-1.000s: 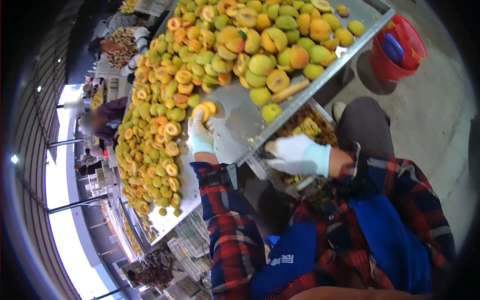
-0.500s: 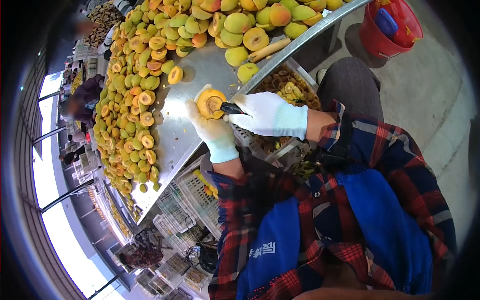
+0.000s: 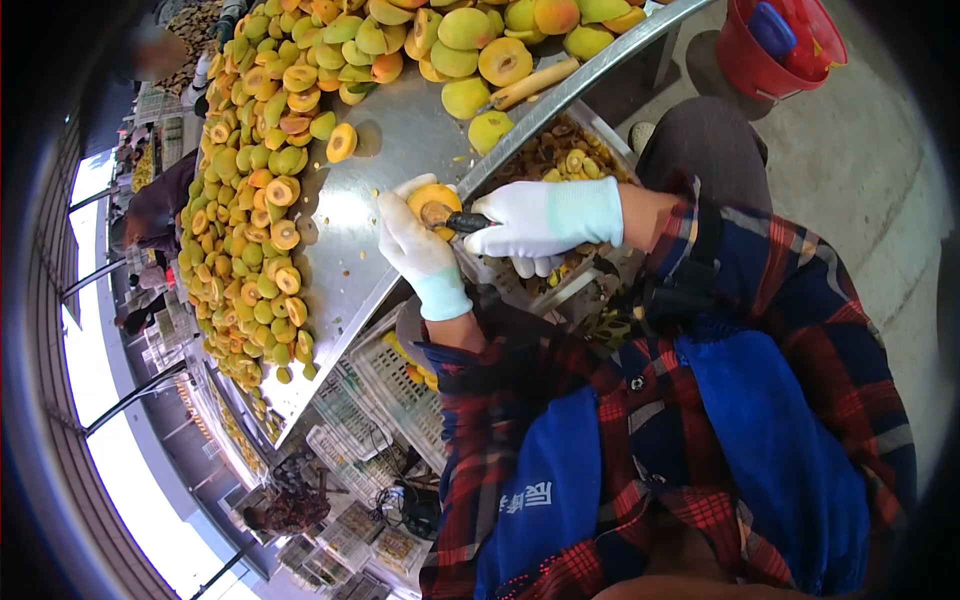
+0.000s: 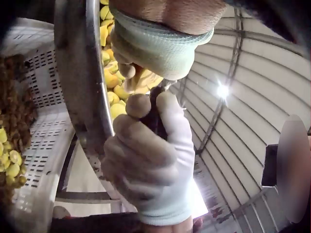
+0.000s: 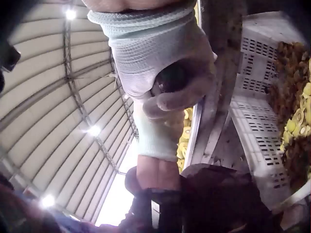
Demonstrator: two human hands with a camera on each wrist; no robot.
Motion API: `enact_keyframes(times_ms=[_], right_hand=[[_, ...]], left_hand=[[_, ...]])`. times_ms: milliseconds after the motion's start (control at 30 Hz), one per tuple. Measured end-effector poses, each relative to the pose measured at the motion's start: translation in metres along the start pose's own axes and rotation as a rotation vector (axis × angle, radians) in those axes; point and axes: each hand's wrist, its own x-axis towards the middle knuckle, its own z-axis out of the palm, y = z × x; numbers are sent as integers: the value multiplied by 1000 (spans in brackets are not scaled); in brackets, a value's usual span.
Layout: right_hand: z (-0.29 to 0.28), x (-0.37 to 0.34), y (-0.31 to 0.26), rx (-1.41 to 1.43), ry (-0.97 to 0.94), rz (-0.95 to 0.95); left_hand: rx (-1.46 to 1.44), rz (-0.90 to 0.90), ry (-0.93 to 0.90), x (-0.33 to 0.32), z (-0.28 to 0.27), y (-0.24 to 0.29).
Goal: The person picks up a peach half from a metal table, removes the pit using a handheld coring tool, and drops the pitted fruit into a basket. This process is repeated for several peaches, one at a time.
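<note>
Head view: left hand [image 3: 415, 250] grips a halved fruit [image 3: 431, 199] at the near edge of the desk [image 3: 345, 212]; right hand [image 3: 548, 215] clutches a black tool [image 3: 467, 222] against its cut face. Left wrist: fruit mostly hidden, seemingly between the hands. Right wrist: curled fingers [image 5: 179, 100] wrap the tool!

Left hand [image 3: 413, 246] gloved and cupped, right hand [image 3: 535, 217] gloved and curled, hands close together
</note>
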Motion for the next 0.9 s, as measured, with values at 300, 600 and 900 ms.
enact_keyframes(times_ms=[300,600,900], right_hand=[[16,5,13,307,-153,-118],[13,5,17,376,-361,-173],[20,8,24,800,-589,-80]], left_hand=[[-263,-74,163,-11,15,9],[-322,-46,-81,-19,-4,2],[-209,119,110,-21,-8,-7]])
